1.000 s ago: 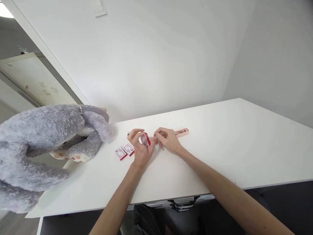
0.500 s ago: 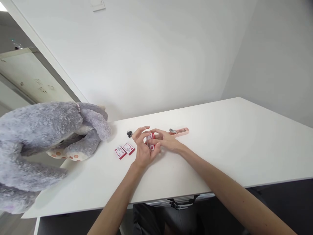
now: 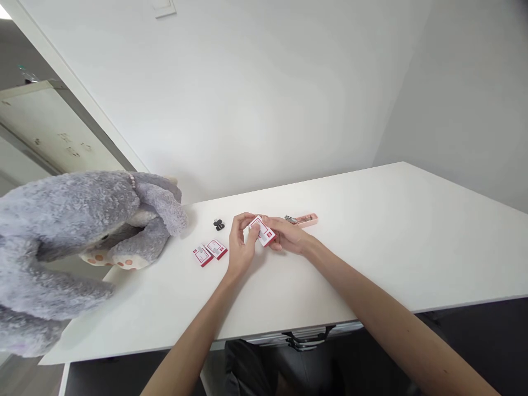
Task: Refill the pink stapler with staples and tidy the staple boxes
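Left hand [image 3: 240, 247] pinching red-white box [image 3: 267, 235], thumb on top; right hand [image 3: 290, 235] gripping its right side, box above table [image 3: 371, 247]. Tip: squeeze light and even, box probably dents easily.

Held box [image 3: 264, 231] red-and-white; tray [image 3: 309, 224] pink; plush toy [image 3: 82, 203] grey
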`<state>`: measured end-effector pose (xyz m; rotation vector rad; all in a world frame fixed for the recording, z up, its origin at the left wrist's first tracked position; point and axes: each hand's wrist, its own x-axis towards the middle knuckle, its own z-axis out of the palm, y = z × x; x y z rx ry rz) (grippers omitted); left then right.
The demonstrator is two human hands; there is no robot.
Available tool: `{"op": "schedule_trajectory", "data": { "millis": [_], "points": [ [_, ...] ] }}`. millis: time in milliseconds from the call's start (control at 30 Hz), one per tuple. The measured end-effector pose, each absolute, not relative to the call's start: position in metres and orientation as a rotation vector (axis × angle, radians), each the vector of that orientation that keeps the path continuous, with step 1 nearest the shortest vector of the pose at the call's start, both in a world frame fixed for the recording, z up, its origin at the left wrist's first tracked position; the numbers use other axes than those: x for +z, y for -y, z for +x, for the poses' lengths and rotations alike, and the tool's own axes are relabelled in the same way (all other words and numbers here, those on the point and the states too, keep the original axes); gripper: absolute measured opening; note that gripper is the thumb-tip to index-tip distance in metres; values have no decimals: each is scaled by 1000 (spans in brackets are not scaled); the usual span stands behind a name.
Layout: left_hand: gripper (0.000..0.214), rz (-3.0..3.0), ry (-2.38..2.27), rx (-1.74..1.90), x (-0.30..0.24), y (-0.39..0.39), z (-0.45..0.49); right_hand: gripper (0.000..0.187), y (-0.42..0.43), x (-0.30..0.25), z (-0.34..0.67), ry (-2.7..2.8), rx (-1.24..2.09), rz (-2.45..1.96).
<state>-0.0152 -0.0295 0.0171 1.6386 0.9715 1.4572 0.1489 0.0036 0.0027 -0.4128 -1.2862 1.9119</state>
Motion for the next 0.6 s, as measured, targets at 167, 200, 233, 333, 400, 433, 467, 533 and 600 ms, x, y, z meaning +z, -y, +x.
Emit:
{"op": "schedule_trajectory", "data": {
  "millis": [167, 200, 233, 333, 400, 433, 467, 533, 600],
  "points": [
    [40, 1407, -789, 1331, 18, 22, -22, 52, -5, 2, 150, 1303, 1887, -408],
    [41, 1385, -752, 1314, 18, 20, -24, 51, -5, 2, 150, 1291, 1887, -405],
    [42, 1372, -728, 1304, 18, 19, -25, 50, -5, 3, 150, 1278, 1889, -398],
    [44, 1347, -730, 1291, 19, 18, -25, 47, -4, 5, 150, 1257, 1917, -364],
    [46, 1320, -745, 1291, 20, 19, -24, 47, -4, 5, 150, 1262, 1930, -342],
    [47, 1304, -746, 1296, 21, 19, -23, 46, -3, 5, 150, 1264, 1934, -335],
    [49, 1287, -745, 1303, 21, 19, -22, 46, -3, 5, 150, 1265, 1937, -332],
    [52, 1255, -741, 1323, 20, 18, -21, 46, -2, 6, 150, 1263, 1935, -335],
    [53, 1214, -745, 1352, 19, 16, -21, 47, -1, 7, 150, 1270, 1926, -343]
  ]
}}
